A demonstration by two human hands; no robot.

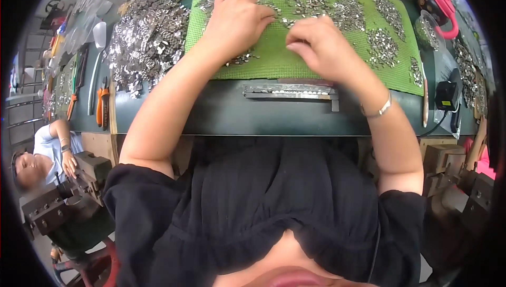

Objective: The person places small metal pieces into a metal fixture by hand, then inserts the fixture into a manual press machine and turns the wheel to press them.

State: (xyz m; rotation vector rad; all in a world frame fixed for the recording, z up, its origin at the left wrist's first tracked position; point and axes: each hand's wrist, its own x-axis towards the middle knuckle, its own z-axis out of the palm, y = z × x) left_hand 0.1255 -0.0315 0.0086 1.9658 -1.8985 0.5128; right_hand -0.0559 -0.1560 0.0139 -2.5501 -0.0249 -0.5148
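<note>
On a green textured mat (284, 66) lie several piles of small metal pieces (305, 0). My left hand (237, 16), with a ring on one finger, reaches over a pile at the mat's left; its fingers are apart and bent down toward the pieces. To its right, my right hand (321, 45) hovers low over the mat with thumb and fingers curled together. Whatever its fingertips hold is too small or hidden. Between the mat and the near table edge sits a narrow metal bar fixture (290, 93), with a row of shiny pieces along it.
A large heap of metal pieces (145, 34) covers the table at left, beside orange-handled pliers (103, 105) and a long-handled spoon (99, 37). At right stand a pink-handled container (443, 5), a tub of pieces (428, 31) and a black adapter (448, 95). Another person (52, 145) works at far left.
</note>
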